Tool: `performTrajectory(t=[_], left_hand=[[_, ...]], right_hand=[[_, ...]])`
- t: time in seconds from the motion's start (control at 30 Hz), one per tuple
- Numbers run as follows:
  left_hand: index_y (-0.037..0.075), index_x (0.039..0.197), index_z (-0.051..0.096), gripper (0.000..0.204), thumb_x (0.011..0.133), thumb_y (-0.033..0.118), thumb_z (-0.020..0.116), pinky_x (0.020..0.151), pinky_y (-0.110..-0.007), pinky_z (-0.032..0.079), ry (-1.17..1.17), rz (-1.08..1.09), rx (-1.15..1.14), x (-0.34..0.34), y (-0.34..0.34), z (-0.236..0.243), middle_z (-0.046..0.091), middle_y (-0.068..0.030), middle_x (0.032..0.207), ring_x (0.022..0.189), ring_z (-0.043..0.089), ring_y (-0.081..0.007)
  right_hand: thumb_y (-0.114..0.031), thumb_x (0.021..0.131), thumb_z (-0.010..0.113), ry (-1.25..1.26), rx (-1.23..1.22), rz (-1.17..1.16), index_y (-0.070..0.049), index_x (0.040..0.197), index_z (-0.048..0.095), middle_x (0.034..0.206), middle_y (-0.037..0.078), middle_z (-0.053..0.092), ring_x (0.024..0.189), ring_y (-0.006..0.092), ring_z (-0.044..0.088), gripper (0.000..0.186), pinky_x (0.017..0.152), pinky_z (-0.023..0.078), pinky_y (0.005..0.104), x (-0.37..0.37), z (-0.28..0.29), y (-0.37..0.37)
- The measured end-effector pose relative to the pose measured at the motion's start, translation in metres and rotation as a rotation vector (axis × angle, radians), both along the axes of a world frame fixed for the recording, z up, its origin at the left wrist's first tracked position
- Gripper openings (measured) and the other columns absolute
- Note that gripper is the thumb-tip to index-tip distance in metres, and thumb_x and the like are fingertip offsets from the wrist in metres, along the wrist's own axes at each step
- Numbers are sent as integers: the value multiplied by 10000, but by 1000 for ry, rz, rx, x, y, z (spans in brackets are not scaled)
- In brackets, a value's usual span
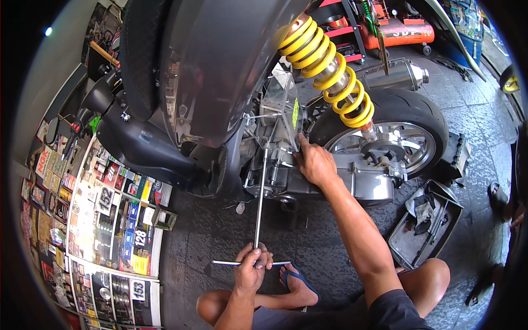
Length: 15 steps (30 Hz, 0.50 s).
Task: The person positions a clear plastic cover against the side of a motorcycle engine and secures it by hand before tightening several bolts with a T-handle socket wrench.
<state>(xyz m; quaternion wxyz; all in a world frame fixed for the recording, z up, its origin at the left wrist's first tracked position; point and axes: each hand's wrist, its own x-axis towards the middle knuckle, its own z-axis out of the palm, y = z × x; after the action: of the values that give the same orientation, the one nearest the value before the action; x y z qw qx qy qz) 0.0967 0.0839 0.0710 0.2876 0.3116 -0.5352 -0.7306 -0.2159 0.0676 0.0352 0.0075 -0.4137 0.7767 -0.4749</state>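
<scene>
My left hand is closed round the crossbar end of a long T-handle wrench. The shaft of the wrench runs up and away to the engine side of a dark scooter, its tip among the metal parts beside a clear air box cover. What the tip sits on is too small to make out. My right hand rests against the lower edge of the clear cover, above the silver engine case, index finger stretched out. A yellow coil spring shock stands beside the rear wheel.
A grey metal tray with tools and a rag lies on the floor at right. At left stands a display rack of packaged parts. A red air compressor and a silver exhaust muffler are farther back. Someone's feet show at the right edge.
</scene>
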Motion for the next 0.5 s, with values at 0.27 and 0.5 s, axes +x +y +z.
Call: performTrajectory(t=[0.27,0.5], left_hand=[[9,930,583,175,931,159,494,799,-349,457,13,-23,45,1,-1,6,362,17,539,520,435,-150],[10,872,546,85,897,89,526,729,-409,442,-722,29,-984,4,-10,19,507,-87,567,512,495,-262]], right_hand=[[-200,893,639,25,9,-14,-10,1341,508,928,280,682,888,422,665,504,833,511,497,2,-4,-2],[-204,888,644,16,8,8,-11,1381,490,990,277,673,947,434,643,551,874,495,495,2,-2,-3]])
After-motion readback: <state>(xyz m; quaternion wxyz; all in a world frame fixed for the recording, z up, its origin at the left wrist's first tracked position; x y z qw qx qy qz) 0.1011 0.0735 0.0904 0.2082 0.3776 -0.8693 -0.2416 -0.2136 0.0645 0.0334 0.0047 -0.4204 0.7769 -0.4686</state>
